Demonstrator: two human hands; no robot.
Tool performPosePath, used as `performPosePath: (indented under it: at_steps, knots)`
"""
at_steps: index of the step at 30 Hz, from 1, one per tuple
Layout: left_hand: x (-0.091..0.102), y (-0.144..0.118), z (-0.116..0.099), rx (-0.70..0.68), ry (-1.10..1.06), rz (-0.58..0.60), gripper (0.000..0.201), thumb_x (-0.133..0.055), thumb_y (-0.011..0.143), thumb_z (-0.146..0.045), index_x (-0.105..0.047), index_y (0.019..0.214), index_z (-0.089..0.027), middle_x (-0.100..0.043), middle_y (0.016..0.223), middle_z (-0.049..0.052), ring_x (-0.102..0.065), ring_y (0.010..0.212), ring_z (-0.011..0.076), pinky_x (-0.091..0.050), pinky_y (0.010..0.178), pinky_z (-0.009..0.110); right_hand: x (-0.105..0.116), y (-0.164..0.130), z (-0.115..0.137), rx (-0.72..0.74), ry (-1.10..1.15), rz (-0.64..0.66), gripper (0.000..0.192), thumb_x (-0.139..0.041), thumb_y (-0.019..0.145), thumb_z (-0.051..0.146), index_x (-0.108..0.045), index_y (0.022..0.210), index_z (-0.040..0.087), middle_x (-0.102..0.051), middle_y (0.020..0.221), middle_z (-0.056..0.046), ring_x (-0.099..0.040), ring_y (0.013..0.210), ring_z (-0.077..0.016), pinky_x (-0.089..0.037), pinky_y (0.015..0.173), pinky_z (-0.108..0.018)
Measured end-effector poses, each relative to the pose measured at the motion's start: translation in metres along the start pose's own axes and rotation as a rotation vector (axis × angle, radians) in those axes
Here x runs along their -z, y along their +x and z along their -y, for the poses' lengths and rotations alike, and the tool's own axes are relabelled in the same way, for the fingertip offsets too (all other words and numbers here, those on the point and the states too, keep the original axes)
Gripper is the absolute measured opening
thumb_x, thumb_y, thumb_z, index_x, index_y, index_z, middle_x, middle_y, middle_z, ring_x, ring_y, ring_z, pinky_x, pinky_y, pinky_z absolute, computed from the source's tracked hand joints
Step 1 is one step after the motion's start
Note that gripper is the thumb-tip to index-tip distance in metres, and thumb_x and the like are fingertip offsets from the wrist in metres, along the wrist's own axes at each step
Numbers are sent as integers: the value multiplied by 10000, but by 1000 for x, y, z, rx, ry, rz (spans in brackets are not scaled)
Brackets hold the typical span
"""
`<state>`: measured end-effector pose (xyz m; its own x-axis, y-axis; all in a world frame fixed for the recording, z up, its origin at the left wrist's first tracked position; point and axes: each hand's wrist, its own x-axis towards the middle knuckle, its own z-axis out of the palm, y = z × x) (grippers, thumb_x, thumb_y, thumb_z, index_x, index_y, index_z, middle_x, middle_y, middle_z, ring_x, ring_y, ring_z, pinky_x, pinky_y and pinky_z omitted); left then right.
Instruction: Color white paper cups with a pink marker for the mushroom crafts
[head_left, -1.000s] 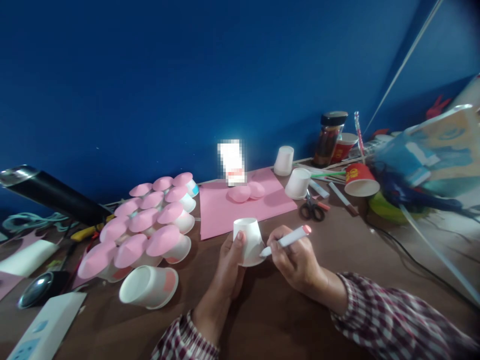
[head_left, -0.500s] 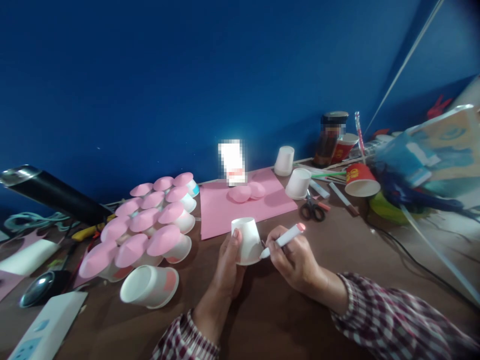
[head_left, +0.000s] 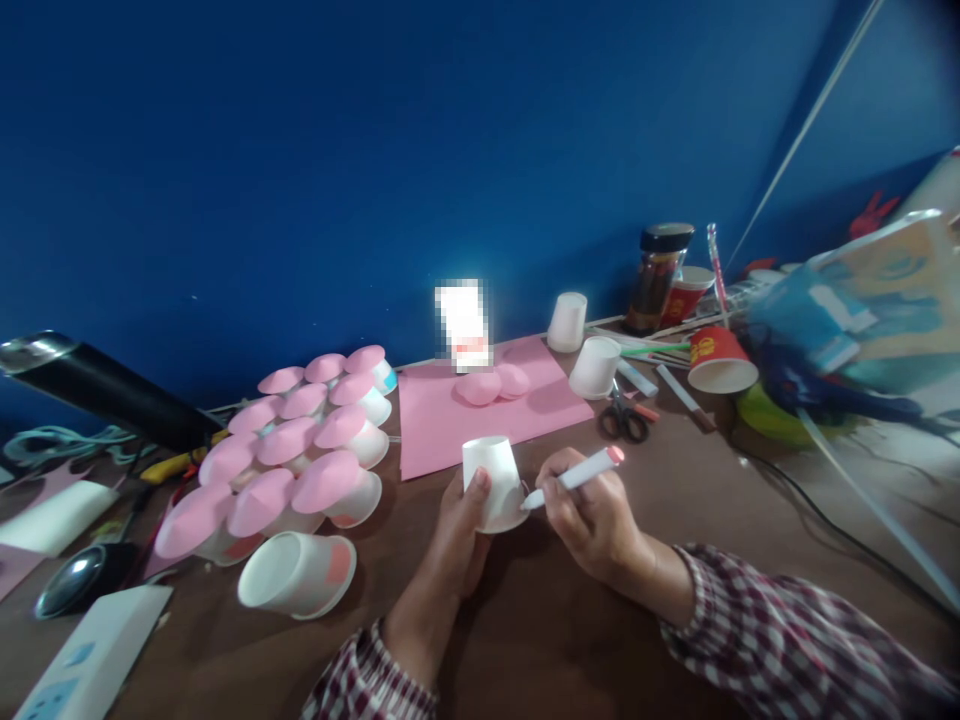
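Observation:
An upside-down white paper cup is in my left hand, whose thumb presses on the cup's side while the other fingers are hidden behind it. My right hand grips a white marker pen with a pinkish-red end, its tip at the lower right side of the cup near the rim. Whether the tip touches the cup, I cannot tell. To the left stand several paper cups topped with pink paper cones. Nearer to me, a white cup with an orange patch lies on its side.
Behind the cup lies pink paper with two pink cones on it. Two white cups, scissors, a red cup and a dark-lidded jar are at the right. A power strip sits front left.
My right hand and the marker have shifted slightly to the right, with the tip a little higher along the cup. My left thumb has moved a bit to the right on the cup.

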<state>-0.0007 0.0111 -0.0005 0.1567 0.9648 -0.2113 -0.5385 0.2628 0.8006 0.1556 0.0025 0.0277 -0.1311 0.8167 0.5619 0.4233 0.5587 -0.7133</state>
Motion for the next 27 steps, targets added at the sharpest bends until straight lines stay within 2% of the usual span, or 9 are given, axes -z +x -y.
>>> performPosePath:
  at_steps: [6,11,19,27]
  knots:
    - [-2,-1,-4,10,4,-29,440,-723,761,-499,-641,989,-132,-674,777,57,-623,685,173,-470,667,301,1,3,-1,24,42,44,141,-466,918,173,-535,797,197,-606,630,4,-555,525,-123,-432,524,-227]
    - [-2,-2,-6,29,-25,-34,437,-709,777,-495,-634,1008,-132,-687,783,63,-638,712,181,-487,698,307,0,4,-3,-15,104,103,145,-466,921,159,-528,794,193,-580,625,16,-524,518,-114,-421,515,-217]
    - [0,0,-3,47,-17,-33,467,-695,769,-547,-653,971,-127,-701,761,75,-650,694,202,-487,681,322,1,2,1,-4,86,42,150,-468,919,160,-531,787,197,-602,615,13,-548,514,-118,-427,513,-219]
    - [0,-1,-3,51,-6,-11,450,-674,788,-544,-672,919,-113,-714,812,102,-659,742,215,-494,733,341,0,1,1,-24,44,-27,149,-465,917,178,-525,783,204,-602,606,9,-563,503,-127,-411,470,-224]
